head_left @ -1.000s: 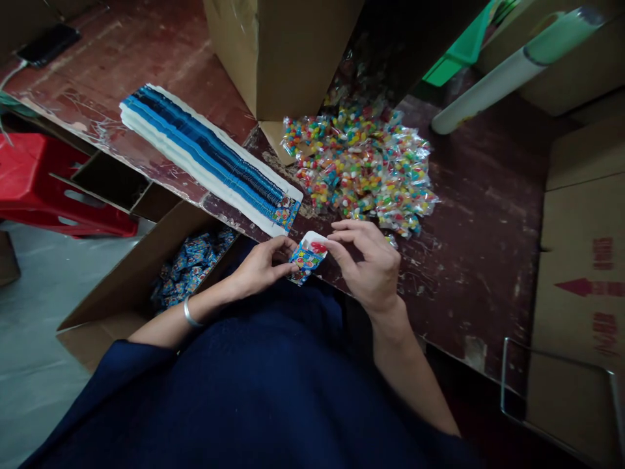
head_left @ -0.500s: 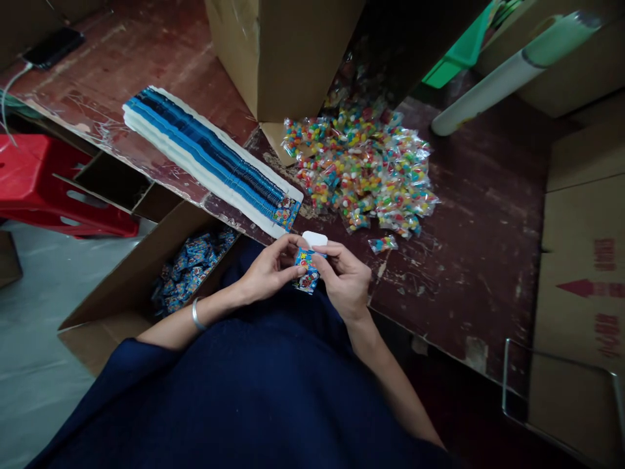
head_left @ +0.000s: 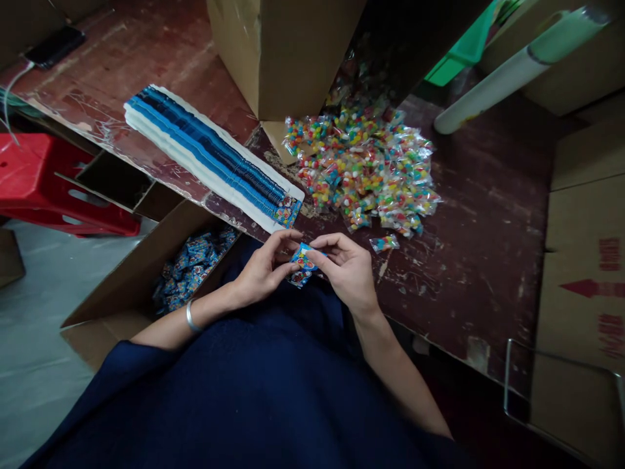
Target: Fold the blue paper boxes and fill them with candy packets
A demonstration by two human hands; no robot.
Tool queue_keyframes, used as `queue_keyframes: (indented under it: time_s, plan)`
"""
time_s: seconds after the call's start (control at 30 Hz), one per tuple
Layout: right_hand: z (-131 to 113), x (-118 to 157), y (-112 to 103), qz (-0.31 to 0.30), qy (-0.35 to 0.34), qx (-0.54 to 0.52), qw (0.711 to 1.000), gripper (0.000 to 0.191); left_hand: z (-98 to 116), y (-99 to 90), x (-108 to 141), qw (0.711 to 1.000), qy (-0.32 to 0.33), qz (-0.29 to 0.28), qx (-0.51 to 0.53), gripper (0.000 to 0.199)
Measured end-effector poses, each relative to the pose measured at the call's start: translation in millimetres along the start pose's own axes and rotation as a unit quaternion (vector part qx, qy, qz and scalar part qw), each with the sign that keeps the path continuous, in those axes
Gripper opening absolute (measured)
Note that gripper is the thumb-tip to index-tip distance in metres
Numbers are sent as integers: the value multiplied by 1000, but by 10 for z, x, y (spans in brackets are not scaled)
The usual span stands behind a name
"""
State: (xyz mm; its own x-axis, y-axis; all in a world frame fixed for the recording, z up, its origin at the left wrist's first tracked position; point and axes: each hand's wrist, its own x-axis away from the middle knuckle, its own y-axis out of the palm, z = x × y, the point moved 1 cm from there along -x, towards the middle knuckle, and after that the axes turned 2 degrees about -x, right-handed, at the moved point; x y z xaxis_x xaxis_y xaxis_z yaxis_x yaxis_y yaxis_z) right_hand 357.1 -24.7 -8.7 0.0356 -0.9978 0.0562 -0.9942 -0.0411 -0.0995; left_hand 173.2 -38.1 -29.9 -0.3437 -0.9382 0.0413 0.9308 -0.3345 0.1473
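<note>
Between my two hands, over my lap, is a small blue printed candy box (head_left: 301, 267). My left hand (head_left: 266, 270) pinches its left side between thumb and fingers. On the other side my right hand (head_left: 347, 270) grips the box near its top end, thumb across it. Just beyond the hands lies a long row of flat blue-and-white cartons (head_left: 209, 159), stacked overlapping. Clear bags of colourful candies (head_left: 366, 169) form a heap on the table, and a single candy bag (head_left: 384, 243) lies apart, nearer my right hand.
Below the table edge at left, an open cardboard box (head_left: 112, 286) holds many small filled blue boxes (head_left: 195, 267). A large carton (head_left: 293, 58) stands behind the candy heap. To the right are a white tube (head_left: 493, 88) and a green basket (head_left: 459, 62). A red stool (head_left: 43, 182) stands far left.
The white flap at the top of the candy box stood up before and is now folded down out of sight. The box has tilted, and my right hand has shifted slightly.
</note>
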Motion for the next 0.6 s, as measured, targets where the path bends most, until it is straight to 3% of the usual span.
queue_keyframes:
  time_s: [0.17,0.4,0.5,0.6]
  plan:
    - [-4,-76,-42,-9,11,0,1000,22,33,-53,11,997,30,-37,-61,50]
    - [-58,-6,32,-37,-99,79,991,26,42,-127,24,999,7,-34,-34,35]
    - [39,-67,62,-79,-118,116,983,21,147,-380,5,990,-8,-84,-111,31]
    - [200,-240,134,-60,-174,219,958,29,292,-814,-11,946,-5,-148,-289,29]
